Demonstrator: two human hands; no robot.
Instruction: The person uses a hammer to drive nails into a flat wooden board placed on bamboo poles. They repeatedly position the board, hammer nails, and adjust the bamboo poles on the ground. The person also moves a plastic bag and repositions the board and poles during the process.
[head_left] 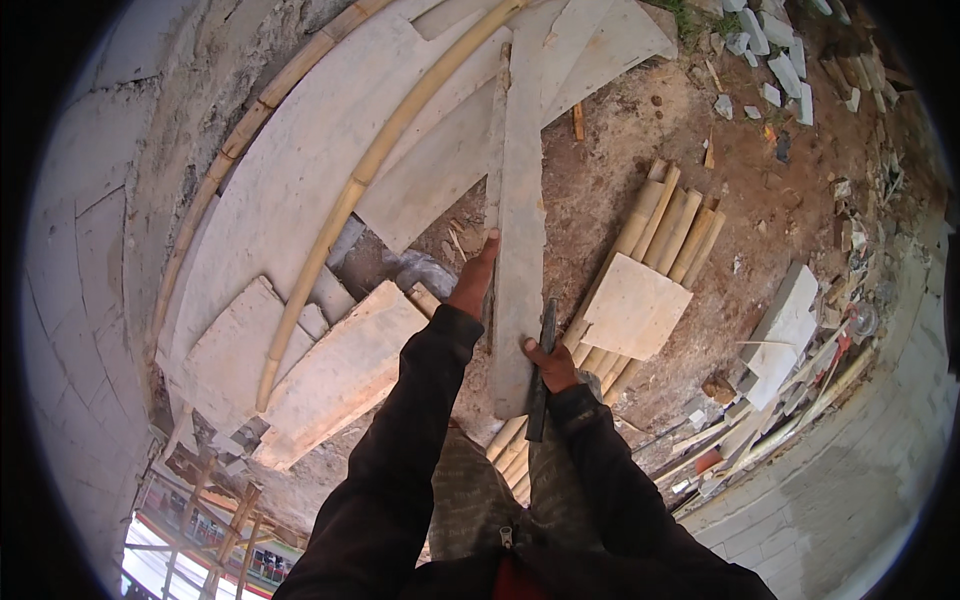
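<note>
A long, narrow, whitish board strip (521, 210) stretches away from me between my hands. My left hand (474, 281) is closed on its left edge, a finger laid along the side; the fingers beneath are hidden. At its near right edge, my right hand (553, 365) is closed round a dark, narrow bar-like tool (546, 350). The right thumb touches the board; whether that hand also grips it I cannot tell. The tool's kind is unclear. A thin pale strip (496, 140) lies along the board's far left edge.
Large pale sheets (290, 170) lie to the left, crossed by a curved-looking bamboo pole (350, 190). Bamboo poles (680, 225) lie right of my hands, a square offcut (640, 305) on top. Broken white blocks (785, 70) litter the far right; a block wall (840, 480) bounds the near right.
</note>
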